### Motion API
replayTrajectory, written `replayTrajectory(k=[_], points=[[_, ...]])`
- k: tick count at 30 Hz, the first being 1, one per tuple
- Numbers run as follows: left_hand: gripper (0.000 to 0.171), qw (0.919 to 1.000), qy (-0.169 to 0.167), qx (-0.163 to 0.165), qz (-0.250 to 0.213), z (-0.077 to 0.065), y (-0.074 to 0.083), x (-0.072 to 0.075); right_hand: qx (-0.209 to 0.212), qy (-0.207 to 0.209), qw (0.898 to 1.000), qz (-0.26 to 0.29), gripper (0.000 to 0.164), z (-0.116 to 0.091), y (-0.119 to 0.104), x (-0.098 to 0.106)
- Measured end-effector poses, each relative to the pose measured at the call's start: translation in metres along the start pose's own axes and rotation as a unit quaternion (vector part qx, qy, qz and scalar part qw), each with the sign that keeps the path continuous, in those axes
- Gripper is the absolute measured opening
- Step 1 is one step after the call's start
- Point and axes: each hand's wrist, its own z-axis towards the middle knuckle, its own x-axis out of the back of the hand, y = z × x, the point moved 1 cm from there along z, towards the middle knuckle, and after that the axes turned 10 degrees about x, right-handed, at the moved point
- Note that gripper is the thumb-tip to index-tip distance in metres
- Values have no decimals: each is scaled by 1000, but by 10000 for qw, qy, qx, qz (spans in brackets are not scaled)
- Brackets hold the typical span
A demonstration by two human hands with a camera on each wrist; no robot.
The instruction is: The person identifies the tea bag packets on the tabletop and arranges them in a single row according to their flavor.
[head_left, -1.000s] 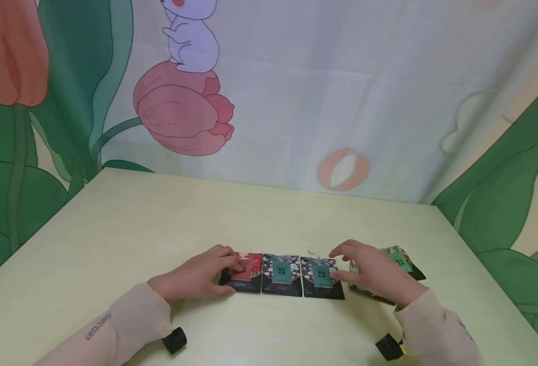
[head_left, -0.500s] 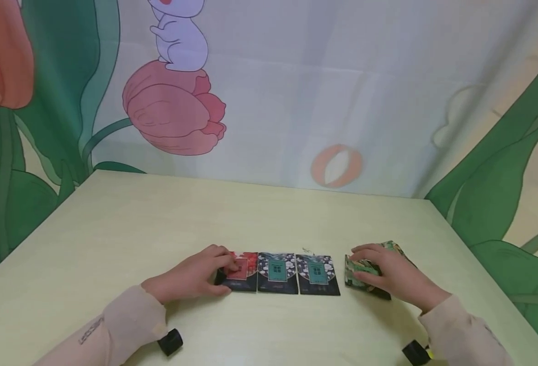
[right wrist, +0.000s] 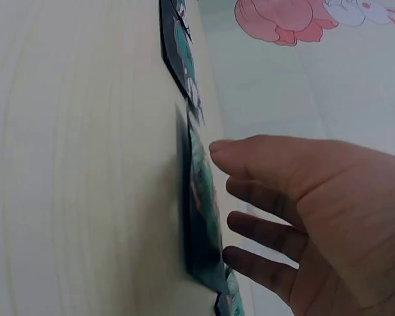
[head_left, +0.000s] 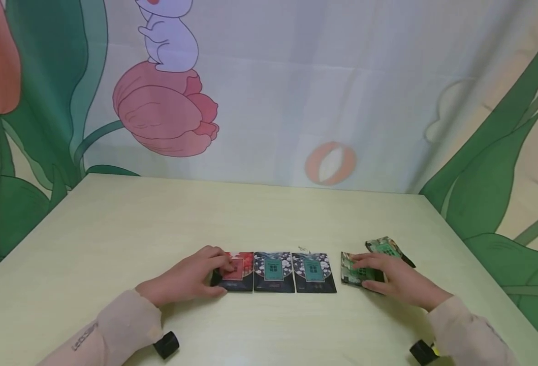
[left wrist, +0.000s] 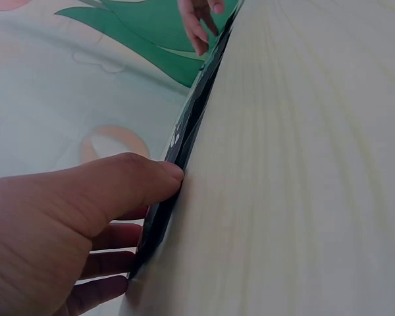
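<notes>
Three flat packets lie side by side on the table: a red-and-black packet (head_left: 247, 260) at the left, then two dark blue floral packets (head_left: 274, 270) (head_left: 314, 272) with teal labels. My left hand (head_left: 191, 277) rests on the left end of the red one, its fingers over the top and its thumb at the near edge. To the right, a green patterned packet (head_left: 350, 262) sits a small gap from the row. My right hand (head_left: 399, 279) is over it, fingertips on its face; in the right wrist view the thumb (right wrist: 234, 157) stands apart from its edge.
A second green packet (head_left: 384, 245) lies angled behind the right hand. Black wrist devices (head_left: 166, 345) hang at both sleeves. A floral curtain (head_left: 259, 101) borders the pale table (head_left: 159, 218) at the back.
My right hand has moved right, from the rightmost blue packet onto the green packet. The left hand has stayed on the red packet. The head view has shifted slightly.
</notes>
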Motion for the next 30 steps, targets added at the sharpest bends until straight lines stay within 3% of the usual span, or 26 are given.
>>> replayTrajectory(k=[7, 17, 30], points=[[33, 10000, -16, 90, 0, -1, 0, 0, 153, -121, 9998, 28, 40, 0, 6, -7], [32, 10000, 58, -58, -3, 0, 0, 2, -65, -160, 9992, -363, 43, 2, 7, -14], [34, 10000, 32, 19, 7, -1, 2, 1, -95, 232, 9953, -932, 43, 4, -1, -18]])
